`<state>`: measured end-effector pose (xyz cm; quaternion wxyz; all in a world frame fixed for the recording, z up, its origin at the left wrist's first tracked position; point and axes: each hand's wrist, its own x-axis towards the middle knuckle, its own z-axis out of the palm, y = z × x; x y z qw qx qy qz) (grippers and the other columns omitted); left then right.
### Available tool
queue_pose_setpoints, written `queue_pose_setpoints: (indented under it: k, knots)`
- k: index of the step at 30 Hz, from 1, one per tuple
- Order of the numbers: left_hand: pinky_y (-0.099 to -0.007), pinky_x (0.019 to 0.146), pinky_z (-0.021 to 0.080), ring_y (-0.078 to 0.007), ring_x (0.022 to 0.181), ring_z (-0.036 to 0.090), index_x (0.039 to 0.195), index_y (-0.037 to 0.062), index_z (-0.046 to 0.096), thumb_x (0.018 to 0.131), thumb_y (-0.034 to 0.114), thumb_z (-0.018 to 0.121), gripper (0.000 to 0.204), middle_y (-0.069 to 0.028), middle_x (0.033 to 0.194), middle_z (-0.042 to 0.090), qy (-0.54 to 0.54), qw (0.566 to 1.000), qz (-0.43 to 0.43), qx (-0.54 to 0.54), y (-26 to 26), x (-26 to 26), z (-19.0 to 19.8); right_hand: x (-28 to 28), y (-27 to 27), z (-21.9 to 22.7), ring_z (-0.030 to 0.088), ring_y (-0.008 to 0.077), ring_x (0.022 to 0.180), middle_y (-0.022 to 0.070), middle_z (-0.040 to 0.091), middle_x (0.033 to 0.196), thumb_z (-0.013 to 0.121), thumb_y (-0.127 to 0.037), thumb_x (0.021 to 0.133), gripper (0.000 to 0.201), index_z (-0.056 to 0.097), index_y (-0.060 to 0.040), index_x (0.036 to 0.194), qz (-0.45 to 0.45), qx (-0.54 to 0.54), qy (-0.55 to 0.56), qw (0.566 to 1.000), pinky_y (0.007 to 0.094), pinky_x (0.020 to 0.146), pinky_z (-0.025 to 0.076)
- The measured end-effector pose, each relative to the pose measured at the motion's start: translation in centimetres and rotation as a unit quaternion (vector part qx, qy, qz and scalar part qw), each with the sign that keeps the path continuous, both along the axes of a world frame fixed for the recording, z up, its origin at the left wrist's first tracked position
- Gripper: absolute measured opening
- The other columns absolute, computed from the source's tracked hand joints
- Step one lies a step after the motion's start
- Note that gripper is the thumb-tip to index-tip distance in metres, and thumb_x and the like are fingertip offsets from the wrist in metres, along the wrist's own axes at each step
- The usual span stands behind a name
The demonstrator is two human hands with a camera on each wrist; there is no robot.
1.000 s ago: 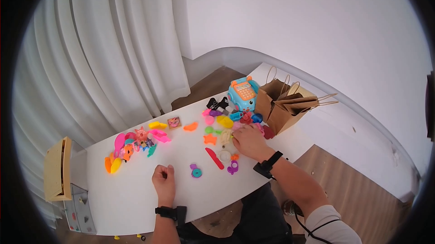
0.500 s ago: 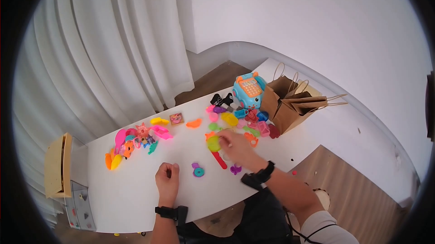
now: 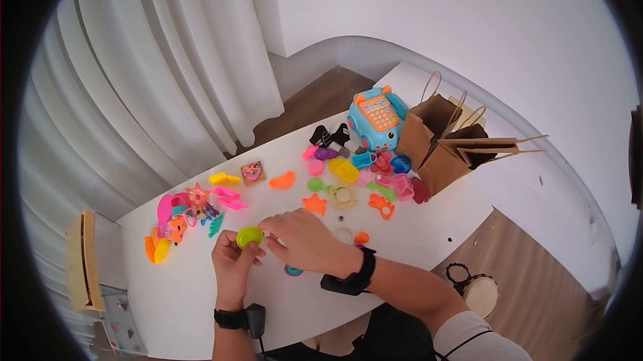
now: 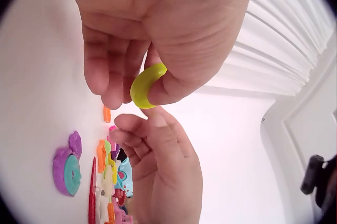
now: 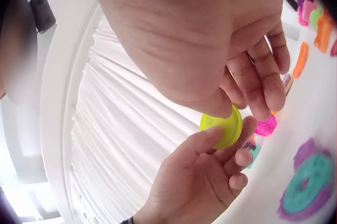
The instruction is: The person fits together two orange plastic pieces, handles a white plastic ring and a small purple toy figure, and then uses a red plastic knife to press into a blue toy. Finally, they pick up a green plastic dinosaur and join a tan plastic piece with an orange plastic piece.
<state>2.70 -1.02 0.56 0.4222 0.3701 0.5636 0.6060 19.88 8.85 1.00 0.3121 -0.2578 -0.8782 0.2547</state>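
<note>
"Disc [image 3: 250, 238] in the middle, then, with twelve straight away from the person. Where was it?"

"Above the table [image 3: 174, 294], yellow-green and round, at the fingers of the left hand [image 3: 231, 266]. It sat at about one o'clock from that palm."

"How was it held?"

"Pinched. The left thumb lay across its face, and a finger backed it from behind. The gap was no wider than the rim between them."

"And the right hand [image 3: 308, 244]?"

"Loosely bent, thumb and fingers apart at the near edge. I couldn't tell whether they touched the rim or only hung just beside it."

"So which way did it lie from them?"

"At nine o'clock from the right hand, with the tips of both hands meeting around it. The left was the nearer, since its thumb was on the face. Being round, it had no long axis to speak of; from the head its face showed, while the left wrist view caught it closer to edge-on."

"What lay around it?"

"A purple-and-teal piece [image 3: 293, 271] at four o'clock, partly hidden by the right arm. A picture tile [image 3: 252, 172] at twelve, a curved orange piece [image 3: 282, 180] near one, an orange star shape [image 3: 315, 205] at two."

"And farther off?"

"An orange animal toy [image 3: 177, 228] at nine, among pink pieces. The toy phone [image 3: 380, 120] stood between one and two, and the paper bags [image 3: 435, 170] beside it, at two."
</note>
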Motion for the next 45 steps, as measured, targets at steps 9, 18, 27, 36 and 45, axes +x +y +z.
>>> queue_pose_setpoints:
  k: [9, 18, 27, 36, 45]
  knots:
    - [-0.0205, 0.069, 0.049, -0.0063, 0.076, 0.059, 0.106, 0.0024, 0.057, 0.096, -0.002, 0.068, 0.015, -0.0009, 0.093, 0.065, 0.082, 0.996, -0.005, -0.018, 2.1, -0.1, -2.5, 8.0, 5.9, 0.5, 0.066, 0.0302, 0.098, 0.0077, 0.069, 0.102, 0.074, -0.014, 0.088, 0.021, 0.068, -0.0084, 0.107, -0.247, 0.112, -0.059, 0.961, 0.0456, 0.084, 0.05]
    - [-0.0194, 0.067, 0.047, -0.0051, 0.078, 0.058, 0.109, 0.0024, 0.057, 0.094, -0.006, 0.066, 0.019, -0.0003, 0.092, 0.063, 0.07, 0.996, 0.013, 0.044, 1.6, 1.1, -2.6, 7.0, 5.2, -0.6, 0.059, 0.032, 0.107, 0.0105, 0.062, 0.114, 0.082, -0.019, 0.079, 0.042, 0.068, -0.0091, 0.117, -0.233, 0.114, -0.125, 0.958, 0.0466, 0.092, 0.048]
    - [-0.0195, 0.055, 0.04, -0.001, 0.062, 0.049, 0.102, 0.0053, 0.062, 0.087, -0.006, 0.072, 0.021, 0.0025, 0.084, 0.059, 0.222, 0.974, 0.041, -0.027, 1.5, 0.7, -3.2, 5.7, 4.2, -1.5, 0.055, 0.0301, 0.116, 0.0082, 0.062, 0.116, 0.082, -0.021, 0.08, 0.041, 0.07, -0.0104, 0.118, -0.15, 0.086, -0.146, 0.974, 0.0444, 0.099, 0.043]
    - [-0.0195, 0.056, 0.04, -0.0032, 0.063, 0.05, 0.101, 0.004, 0.065, 0.084, -0.011, 0.071, 0.024, -0.0007, 0.099, 0.06, 0.256, 0.966, 0.022, 0.004, 1.7, 0.9, -2.8, 5.4, 4.3, -1.1, 0.063, 0.025, 0.099, 0.0037, 0.071, 0.093, 0.074, -0.02, 0.09, 0.02, 0.074, -0.0096, 0.107, -0.105, 0.08, -0.106, 0.986, 0.0421, 0.097, 0.044]
    - [-0.0194, 0.056, 0.041, -0.0036, 0.064, 0.051, 0.101, 0.0044, 0.066, 0.082, -0.01, 0.073, 0.025, -0.0017, 0.103, 0.061, 0.241, 0.971, 0.007, 0.002, 1.6, 0.7, -2.6, 6.0, 5.0, -1.0, 0.067, 0.0278, 0.09, 0.0064, 0.072, 0.093, 0.073, -0.016, 0.091, 0.015, 0.073, -0.0086, 0.103, -0.15, 0.052, -0.011, 0.987, 0.0431, 0.087, 0.049]
